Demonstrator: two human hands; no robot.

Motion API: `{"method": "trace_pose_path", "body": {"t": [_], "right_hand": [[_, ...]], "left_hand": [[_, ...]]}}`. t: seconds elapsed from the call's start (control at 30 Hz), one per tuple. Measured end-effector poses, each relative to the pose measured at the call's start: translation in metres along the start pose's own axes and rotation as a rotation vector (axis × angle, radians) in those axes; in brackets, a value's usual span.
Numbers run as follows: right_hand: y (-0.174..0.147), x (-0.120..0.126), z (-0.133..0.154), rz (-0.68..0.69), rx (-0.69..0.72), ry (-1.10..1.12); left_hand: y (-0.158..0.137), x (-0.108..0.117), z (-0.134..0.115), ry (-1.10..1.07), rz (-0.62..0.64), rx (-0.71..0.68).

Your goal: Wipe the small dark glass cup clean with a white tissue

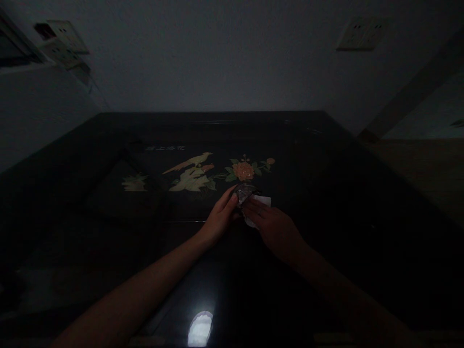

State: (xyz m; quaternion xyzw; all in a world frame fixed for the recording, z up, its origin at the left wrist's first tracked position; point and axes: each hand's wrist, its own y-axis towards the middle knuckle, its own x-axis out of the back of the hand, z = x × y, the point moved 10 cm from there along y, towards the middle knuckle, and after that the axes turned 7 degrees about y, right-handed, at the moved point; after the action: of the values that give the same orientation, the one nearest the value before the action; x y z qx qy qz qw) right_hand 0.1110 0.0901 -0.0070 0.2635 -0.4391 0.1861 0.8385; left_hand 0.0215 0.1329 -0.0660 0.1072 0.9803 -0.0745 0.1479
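Near the middle of the view, my left hand (224, 209) is closed around the side of a small, dark, shiny object (243, 192) that looks like a glass cup; the dimness hides its exact shape. From the other side, my right hand (273, 226) presses a white tissue (264, 199) against the glass-like object, its fingers at or in the opening. Parts of the tissue stick out above and below those fingers. Both hands are over a dark glossy table (304, 203), whose top bears a picture of a bird (194, 161) and a pink flower (242, 171).
A pale wall (217, 58) stands behind the table, with a wall socket (362, 35) at the right and another socket (68, 36) at the left. Pale characters (166, 149) are on the tabletop. A bright light reflection (200, 329) shows near the front.
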Motion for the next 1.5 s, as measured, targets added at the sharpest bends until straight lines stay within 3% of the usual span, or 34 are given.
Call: {"method": "trace_pose_path", "body": {"t": [0.2,0.47,0.63,0.83,0.97,1.07,1.27,1.4,1.5], "right_hand": [[0.001,-0.002,0.001,0.041,-0.012,-0.149],[-0.002,-0.006,-0.003,-0.023,-0.043,0.168],[-0.003,-0.003,-0.007,-0.073,-0.101,0.505],[-0.004,-0.019,-0.023,-0.084,-0.372,1.141],[-0.012,-0.035,-0.034,-0.212,-0.598,1.601],[-0.014,-0.039,-0.034,-0.272,-0.649,1.794],[-0.012,-0.037,-0.030,-0.238,-0.610,1.756],[-0.014,-0.039,-0.032,-0.180,-0.607,1.551],[-0.011,-0.035,-0.030,-0.110,-0.502,1.358]], "left_hand": [[0.001,-0.003,-0.002,-0.017,0.017,-0.023],[0.001,0.001,0.001,0.017,0.009,-0.004],[-0.001,0.001,-0.002,0.059,-0.002,-0.007],[0.000,0.004,0.001,0.040,-0.008,-0.001],[0.000,0.001,0.000,0.018,0.019,-0.015],[0.000,-0.001,0.001,0.008,0.031,-0.012],[0.002,0.003,0.003,-0.002,0.010,-0.015],[0.002,0.003,0.003,0.004,0.004,0.000],[0.000,0.004,0.002,-0.006,-0.029,0.025]]}}
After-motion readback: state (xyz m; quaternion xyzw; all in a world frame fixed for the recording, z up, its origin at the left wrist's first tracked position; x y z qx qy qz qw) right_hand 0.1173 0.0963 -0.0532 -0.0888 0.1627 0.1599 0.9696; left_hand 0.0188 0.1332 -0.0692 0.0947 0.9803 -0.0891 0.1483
